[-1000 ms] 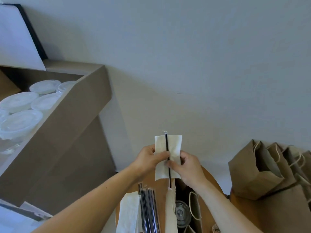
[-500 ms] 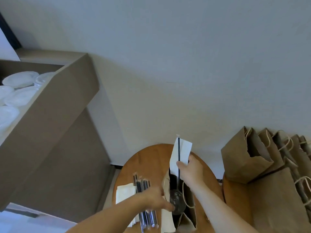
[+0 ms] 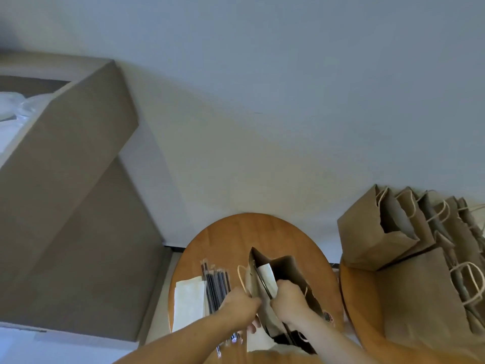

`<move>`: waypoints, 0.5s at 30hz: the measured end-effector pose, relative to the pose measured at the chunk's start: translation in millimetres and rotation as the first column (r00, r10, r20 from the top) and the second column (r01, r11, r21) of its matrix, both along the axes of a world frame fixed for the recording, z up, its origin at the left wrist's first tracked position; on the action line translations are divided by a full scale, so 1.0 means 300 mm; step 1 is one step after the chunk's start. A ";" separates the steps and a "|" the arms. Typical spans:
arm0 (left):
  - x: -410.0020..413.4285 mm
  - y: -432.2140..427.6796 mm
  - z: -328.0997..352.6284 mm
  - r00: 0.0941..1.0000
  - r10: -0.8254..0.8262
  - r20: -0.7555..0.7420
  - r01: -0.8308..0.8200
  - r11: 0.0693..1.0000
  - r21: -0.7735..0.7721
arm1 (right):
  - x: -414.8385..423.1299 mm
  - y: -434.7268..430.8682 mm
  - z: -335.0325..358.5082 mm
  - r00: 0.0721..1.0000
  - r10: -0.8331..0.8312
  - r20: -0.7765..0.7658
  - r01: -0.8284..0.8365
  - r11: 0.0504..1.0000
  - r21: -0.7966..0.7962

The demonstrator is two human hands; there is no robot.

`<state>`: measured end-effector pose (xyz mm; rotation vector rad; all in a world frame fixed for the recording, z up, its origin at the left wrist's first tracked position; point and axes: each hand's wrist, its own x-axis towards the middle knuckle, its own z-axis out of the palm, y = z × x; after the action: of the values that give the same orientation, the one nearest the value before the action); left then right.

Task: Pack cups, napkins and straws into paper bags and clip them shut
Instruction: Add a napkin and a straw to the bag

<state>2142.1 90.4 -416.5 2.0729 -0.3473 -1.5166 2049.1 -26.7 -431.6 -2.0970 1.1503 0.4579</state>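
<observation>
Paper bags fill the right of our view: a row of brown handled bags (image 3: pixel 409 248) stands open-topped on a wooden surface (image 3: pixel 359 306) against the pale wall (image 3: pixel 262 101). At far left we see a large cardboard box (image 3: pixel 68 179) with clear plastic lids (image 3: pixel 13 106) showing inside it. Between them, at bottom centre, sits a round wooden table (image 3: pixel 252 232). On it stands one open paper bag (image 3: pixel 286 269), mouth towards us. Our left hand (image 3: pixel 240 307) pinches the bag's near left edge, holding it open. Our right hand (image 3: pixel 290 299) is closed around a white napkin (image 3: pixel 267 275) and a black straw (image 3: pixel 259 279), both partly inside the bag's mouth. Just left of the bag, wrapped black straws (image 3: pixel 216 285) lie bunched on the table, and beside them a stack of white napkins (image 3: pixel 189 303).
</observation>
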 end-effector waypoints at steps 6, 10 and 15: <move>0.004 0.048 -0.035 1.000 0.014 0.011 -0.014 1.000 -0.009 | 0.067 0.002 -0.098 0.998 -0.063 -0.015 0.063 0.998 0.012; 0.007 0.066 -0.024 0.999 0.030 0.041 -0.029 0.999 -0.016 | 0.078 0.018 -0.146 0.992 -0.103 -0.072 0.101 0.994 -0.035; -0.002 0.072 -0.010 0.997 0.062 0.051 -0.062 0.998 -0.010 | 0.070 0.017 -0.173 0.984 -0.101 -0.149 0.083 0.989 -0.121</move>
<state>2141.5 111.9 -419.6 2.0995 -0.3053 -1.4253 2069.9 -21.5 -483.4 -2.1246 1.3866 0.5293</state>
